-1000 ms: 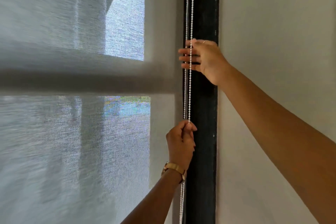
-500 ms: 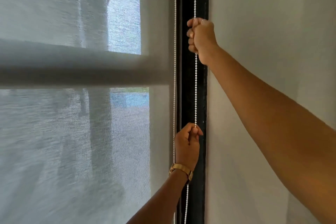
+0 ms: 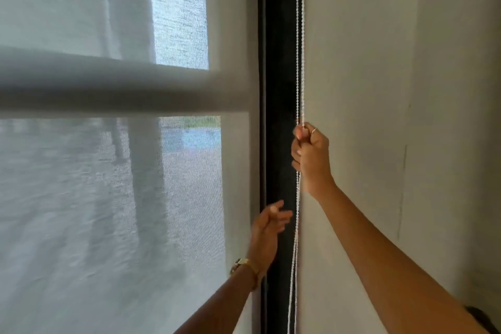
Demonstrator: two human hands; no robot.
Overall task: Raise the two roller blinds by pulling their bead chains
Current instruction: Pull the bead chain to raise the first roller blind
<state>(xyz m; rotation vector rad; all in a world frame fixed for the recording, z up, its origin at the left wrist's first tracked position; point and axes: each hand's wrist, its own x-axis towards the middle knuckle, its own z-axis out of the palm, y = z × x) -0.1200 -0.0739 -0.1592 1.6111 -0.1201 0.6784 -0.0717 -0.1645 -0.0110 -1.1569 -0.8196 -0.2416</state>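
A sheer white roller blind [image 3: 108, 211] covers the window on the left; the window's horizontal bar shows through it as a grey band. A white bead chain [image 3: 299, 49] hangs in two strands down the black window frame [image 3: 278, 89]. My right hand [image 3: 311, 157] is closed in a fist around the chain at mid-height, a ring on one finger. My left hand [image 3: 268, 228] is lower and to the left of the chain, fingers apart, holding nothing; a gold watch sits on its wrist. Below my right hand the chain falls past the frame's bottom edge.
A plain pale wall [image 3: 393, 89] fills the right side, with a faint vertical crack. Through the blind I see an outdoor pillar and ground. A dark object [image 3: 485, 320] shows at the bottom right corner.
My right hand has pulled the chain down from high on the frame to mid-height. My left hand has let go of the chain and opened.
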